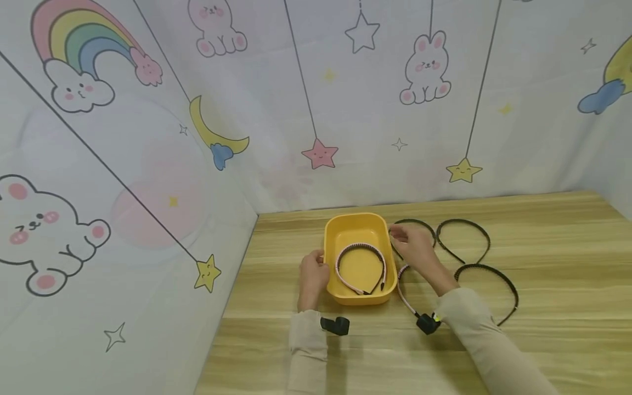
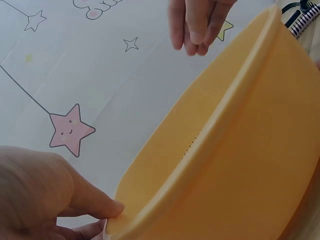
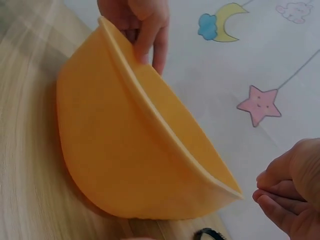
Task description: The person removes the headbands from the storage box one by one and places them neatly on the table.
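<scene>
A yellow plastic basin (image 1: 362, 300) rests on the wooden table. Inside it lies a headband (image 1: 359, 246) with a toothed top, pale pink and dark in colour. My left hand (image 1: 314, 274) grips the basin's left rim; in the left wrist view its thumb (image 2: 116, 208) lies over the edge. By the far right corner of the basin is my right hand (image 1: 417, 249), its fingers loosely bent and nothing visible between them. In the right wrist view those fingers (image 3: 277, 205) stand apart from the rim.
To the right lie several headbands: a black one (image 1: 464, 220) at the back, another (image 1: 513, 291) nearer me, one partly behind my right hand (image 1: 417, 220), and a pink one (image 1: 404, 296) beside the basin. A printed white curtain (image 1: 375, 181) stands behind the table.
</scene>
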Tool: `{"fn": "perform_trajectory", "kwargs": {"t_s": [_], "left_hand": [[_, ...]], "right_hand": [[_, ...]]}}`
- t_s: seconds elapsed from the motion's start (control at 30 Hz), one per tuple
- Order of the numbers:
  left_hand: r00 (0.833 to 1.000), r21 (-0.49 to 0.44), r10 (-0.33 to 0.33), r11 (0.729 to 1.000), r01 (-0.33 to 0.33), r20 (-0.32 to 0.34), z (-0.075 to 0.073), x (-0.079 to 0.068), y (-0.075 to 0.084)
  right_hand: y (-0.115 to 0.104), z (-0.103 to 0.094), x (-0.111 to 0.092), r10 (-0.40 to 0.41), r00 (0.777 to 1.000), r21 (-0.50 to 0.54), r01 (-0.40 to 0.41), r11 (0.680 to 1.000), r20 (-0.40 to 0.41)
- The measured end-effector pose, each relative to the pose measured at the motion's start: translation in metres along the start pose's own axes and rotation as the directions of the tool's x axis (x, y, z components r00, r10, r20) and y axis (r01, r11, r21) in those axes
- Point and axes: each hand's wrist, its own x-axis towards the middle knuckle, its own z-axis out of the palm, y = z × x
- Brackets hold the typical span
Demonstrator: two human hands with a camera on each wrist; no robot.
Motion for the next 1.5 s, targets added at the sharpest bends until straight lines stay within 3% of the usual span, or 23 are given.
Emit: {"fn": "perform_trajectory", "kwargs": {"t_s": [0.17, 0.33, 0.67, 1.13, 1.5], "left_hand": [[1.000, 0.007, 0.005, 1.000, -0.005, -0.003, -0.002, 0.000, -0.001], [1.000, 0.004, 0.008, 1.000, -0.008, -0.008, -0.003, 0.001, 0.000], [0.999, -0.004, 0.035, 0.999, -0.035, -0.028, -0.004, 0.001, -0.002], [0.999, 0.009, 0.027, 1.000, -0.027, -0.027, -0.002, 0.001, -0.003], [0.999, 0.013, 0.037, 0.999, -0.036, -0.023, -0.001, 0.000, 0.000]], "right_hand": [[-0.006, 0.015, 0.007, -0.040, 0.998, 0.020, 0.039, 0.999, 0.038], [-0.016, 0.026, 0.014, -0.027, 0.996, 0.037, 0.024, 0.999, 0.086], [-0.017, 0.050, 0.027, 0.014, 0.985, -0.094, 0.002, 0.996, 0.171], [-0.016, 0.062, 0.038, 0.019, 0.980, -0.193, 0.020, 0.981, 0.199], [-0.017, 0.061, 0.045, 0.078, 0.966, -0.274, -0.008, 0.962, 0.246]]}}
